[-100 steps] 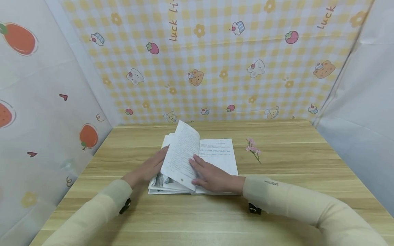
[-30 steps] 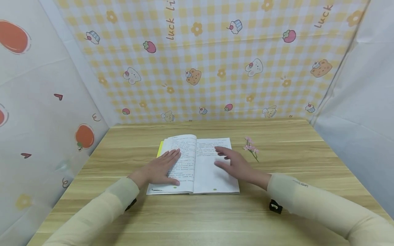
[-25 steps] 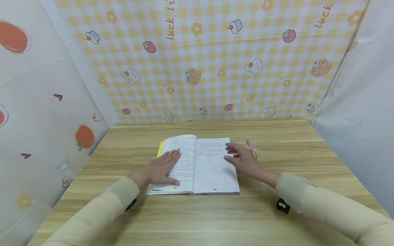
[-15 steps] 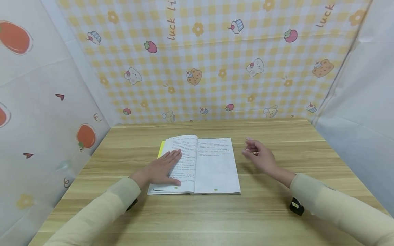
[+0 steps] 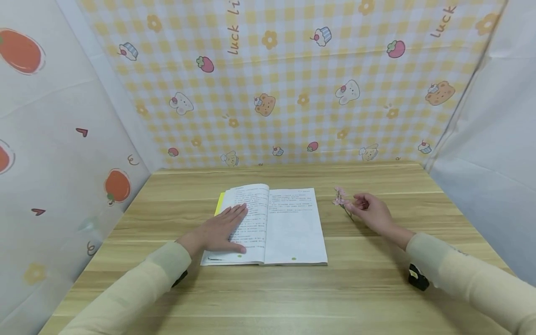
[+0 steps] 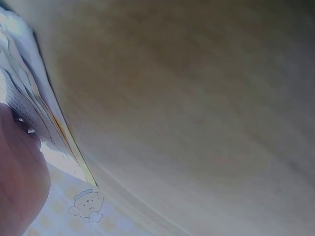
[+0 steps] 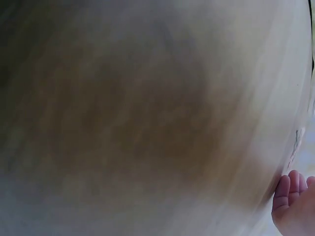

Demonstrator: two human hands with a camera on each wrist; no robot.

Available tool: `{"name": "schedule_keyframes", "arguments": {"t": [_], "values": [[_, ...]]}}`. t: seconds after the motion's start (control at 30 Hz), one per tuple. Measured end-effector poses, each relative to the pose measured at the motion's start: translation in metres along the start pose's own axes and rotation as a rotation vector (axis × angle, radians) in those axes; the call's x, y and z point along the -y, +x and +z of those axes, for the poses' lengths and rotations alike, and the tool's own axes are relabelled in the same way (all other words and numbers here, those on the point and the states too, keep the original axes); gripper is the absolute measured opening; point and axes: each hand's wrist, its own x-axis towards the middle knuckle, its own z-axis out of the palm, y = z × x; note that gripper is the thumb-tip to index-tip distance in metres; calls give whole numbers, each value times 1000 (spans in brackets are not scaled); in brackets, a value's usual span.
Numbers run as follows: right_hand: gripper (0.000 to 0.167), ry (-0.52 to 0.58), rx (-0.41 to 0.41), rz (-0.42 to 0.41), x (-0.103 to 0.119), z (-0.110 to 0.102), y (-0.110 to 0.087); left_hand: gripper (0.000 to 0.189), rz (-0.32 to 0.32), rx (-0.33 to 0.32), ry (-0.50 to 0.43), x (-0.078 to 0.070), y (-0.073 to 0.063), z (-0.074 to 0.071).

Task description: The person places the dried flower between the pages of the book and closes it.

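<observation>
An open book lies on the wooden table, with printed text on both pages and a strip of yellow cover at its left side. My left hand rests flat on the left page, fingers spread. In the left wrist view, the edges of the book's pages rise beside the left hand. To the book's right, a small sprig of pink flowers lies on the table. My right hand is at its stem, fingers loosely bent and thumb tip right at the stem. The right wrist view shows the fingers bent near it.
The wooden table reaches back to a yellow checked backdrop with cartoon prints. White sheets flank it on both sides. A black strap device sits at the right wrist.
A raised page has come down onto the left side, and my left hand now lies on it. My right hand has moved rightward off the book to the flower sprig.
</observation>
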Motion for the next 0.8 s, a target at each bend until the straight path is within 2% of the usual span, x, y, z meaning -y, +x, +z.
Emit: {"name": "schedule_keyframes", "arguments": {"t": [0.17,0.37,0.8], "values": [[43,-39,17,-24,-3,3,1,114,3,-2,-6,0,0,1],[35,-48,-7,-60,-7,10,3,115,-4,5,-8,1,1,3],[35,-102,-14,-34,-10,12,2,114,-9,3,-17,-1,-1,1]]}}
